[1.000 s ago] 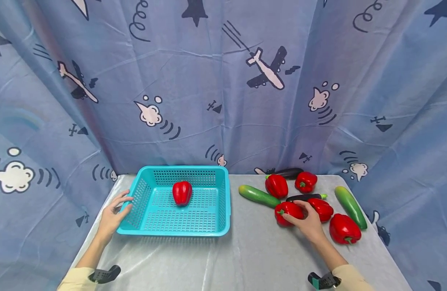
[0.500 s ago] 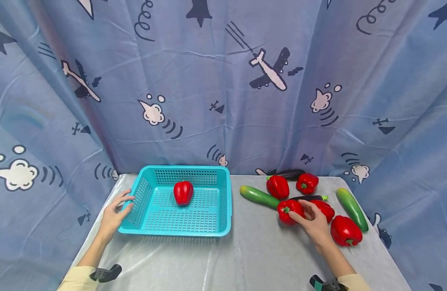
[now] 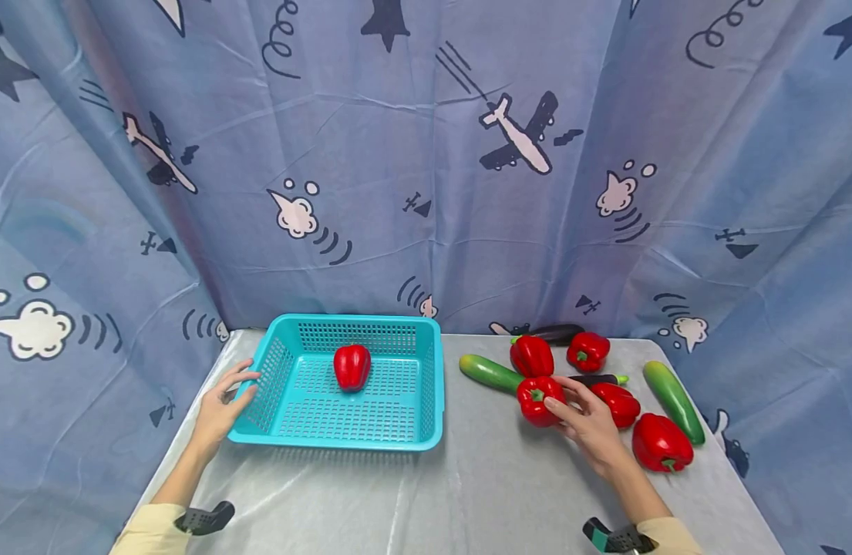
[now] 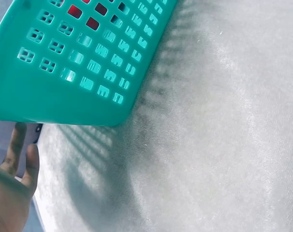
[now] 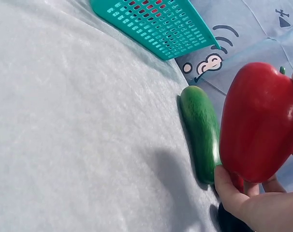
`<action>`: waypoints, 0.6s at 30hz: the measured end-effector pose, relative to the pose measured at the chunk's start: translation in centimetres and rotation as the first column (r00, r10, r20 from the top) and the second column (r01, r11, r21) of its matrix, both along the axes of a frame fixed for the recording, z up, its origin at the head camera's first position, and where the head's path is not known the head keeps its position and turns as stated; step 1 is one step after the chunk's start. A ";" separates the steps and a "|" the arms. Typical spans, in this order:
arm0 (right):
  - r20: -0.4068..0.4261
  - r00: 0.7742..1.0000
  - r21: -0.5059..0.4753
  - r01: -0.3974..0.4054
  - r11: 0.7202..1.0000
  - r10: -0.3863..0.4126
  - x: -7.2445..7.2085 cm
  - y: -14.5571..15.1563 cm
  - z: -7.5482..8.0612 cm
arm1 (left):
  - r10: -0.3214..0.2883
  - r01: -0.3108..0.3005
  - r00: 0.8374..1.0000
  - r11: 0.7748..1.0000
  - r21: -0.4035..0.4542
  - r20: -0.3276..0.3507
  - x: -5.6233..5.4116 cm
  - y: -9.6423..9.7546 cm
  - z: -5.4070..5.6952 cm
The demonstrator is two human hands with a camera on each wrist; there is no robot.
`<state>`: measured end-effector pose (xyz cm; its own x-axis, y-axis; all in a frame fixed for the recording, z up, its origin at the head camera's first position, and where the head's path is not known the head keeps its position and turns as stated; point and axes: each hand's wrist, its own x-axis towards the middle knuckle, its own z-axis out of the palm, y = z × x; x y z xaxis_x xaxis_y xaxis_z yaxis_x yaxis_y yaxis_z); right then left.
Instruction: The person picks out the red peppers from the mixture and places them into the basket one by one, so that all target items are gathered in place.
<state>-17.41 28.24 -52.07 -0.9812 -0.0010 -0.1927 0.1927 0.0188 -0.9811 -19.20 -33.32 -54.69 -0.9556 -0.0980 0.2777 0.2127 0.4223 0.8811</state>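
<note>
A red bell pepper (image 3: 539, 401) is gripped between the thumb and fingers of my right hand (image 3: 592, 432). In the right wrist view the held pepper (image 5: 260, 123) hangs above the cloth, its shadow below. My left hand (image 3: 220, 405) is at the left side of the turquoise basket (image 3: 335, 445), fingers fairly straight at the rim. The left wrist view has the fingers (image 4: 31, 164) by the basket's edge; whether they press on it cannot be told. Another red bell pepper (image 3: 352, 367) lies inside the basket.
Around my right hand lie more red bell peppers (image 3: 661, 442), a cucumber (image 3: 490, 373), a second cucumber (image 3: 674, 402) at the right edge, and dark eggplants (image 3: 557, 333). A white cloth (image 3: 426, 501) covers the table; a patterned blue curtain (image 3: 370, 254) hangs behind.
My right hand has lifted the bell pepper off the cloth, first shifting slightly right, then left toward the basket. The left hand stays at the basket's rim.
</note>
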 end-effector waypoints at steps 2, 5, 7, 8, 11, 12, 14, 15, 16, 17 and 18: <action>-0.006 1.000 -0.004 -0.012 1.000 0.012 -0.2 -0.2 0.0 | 0.004 -0.004 1.000 1.000 0.000 0.004 0.0 0.0 -0.1; -0.013 1.000 0.004 -0.021 1.000 0.021 -0.4 -0.6 0.2 | 0.006 -0.006 1.000 1.000 0.000 0.014 0.0 0.0 -0.1; -0.019 0.999 0.022 -0.026 0.999 0.027 -0.6 -0.9 0.5 | 0.006 -0.006 1.000 1.000 0.003 0.020 0.0 0.1 0.0; -0.024 0.999 0.031 -0.031 0.999 0.032 -0.7 -1.1 0.6 | 0.006 -0.007 1.000 1.000 0.006 0.022 0.1 0.1 0.1; -0.051 0.997 0.063 -0.059 0.996 0.062 -0.9 -1.7 1.0 | 0.009 -0.010 1.000 1.000 0.014 0.026 0.2 0.2 0.2; -0.063 0.995 0.071 -0.071 0.995 0.076 -1.0 -1.8 1.1 | 0.009 -0.010 1.000 1.000 0.018 0.028 0.2 0.2 0.2; -0.096 0.990 0.090 -0.098 0.991 0.107 -1.1 -2.2 1.3 | 0.012 -0.012 0.999 1.000 0.016 0.032 0.3 0.2 0.2; -0.114 0.986 0.103 -0.114 0.988 0.125 -1.2 -2.3 1.3 | 0.013 -0.013 0.999 1.000 0.014 0.034 0.3 0.2 0.2; -0.131 0.981 0.117 -0.126 0.985 0.141 -1.2 -2.4 1.4 | 0.013 -0.013 0.999 1.000 0.012 0.035 0.2 0.2 0.2; -0.147 0.977 0.128 -0.138 0.982 0.156 -1.3 -2.5 1.5 | 0.013 -0.014 0.999 1.000 0.009 0.034 0.2 0.2 0.2; -0.159 0.973 0.141 -0.145 0.979 0.167 -1.3 -2.6 1.6 | 0.013 -0.014 0.999 1.000 0.006 0.033 0.2 0.2 0.2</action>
<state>-18.71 25.61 -50.51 -0.9893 -0.1425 -0.0322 0.0087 0.1623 -0.9867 -19.00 -33.15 -54.45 -0.9629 -0.1127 0.2454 0.1779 0.4190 0.8904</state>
